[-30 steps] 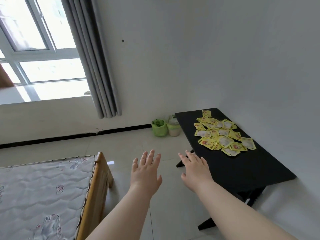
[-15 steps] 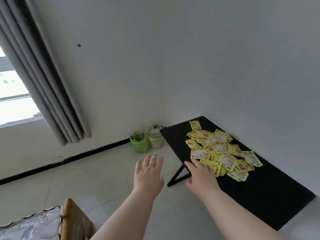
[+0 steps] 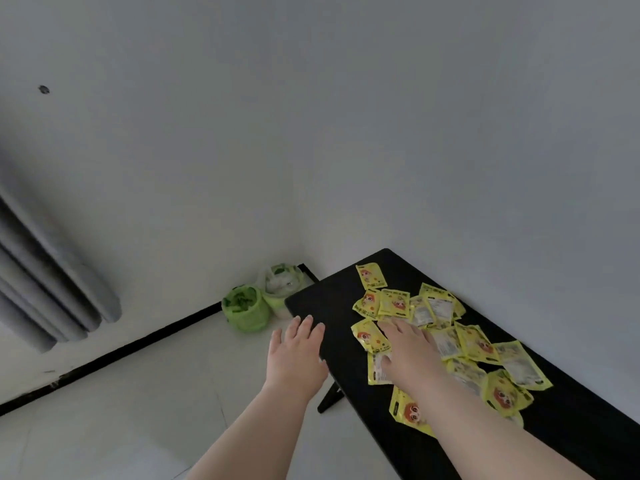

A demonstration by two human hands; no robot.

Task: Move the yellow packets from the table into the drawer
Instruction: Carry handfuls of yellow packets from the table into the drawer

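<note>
Several yellow packets (image 3: 474, 344) lie scattered and overlapping on a black table (image 3: 322, 303) that stands against the white wall at the right. My right hand (image 3: 410, 355) is spread flat, palm down, over the packets near the middle of the pile, holding nothing. My left hand (image 3: 296, 353) hovers open at the table's left edge, fingers pointing forward over the black top. No drawer is in view.
Two green-lined bins (image 3: 247, 311) stand on the floor in the room's corner, just beyond the table's far end. A grey curtain (image 3: 41, 278) hangs at the left. Pale floor tiles (image 3: 138, 410) lie left of the table, with a black skirting along the wall.
The view has swung right and closer to the table. Both hands have moved forward: the right one from the table's edge onto the packets, the left one to the table's left edge.
</note>
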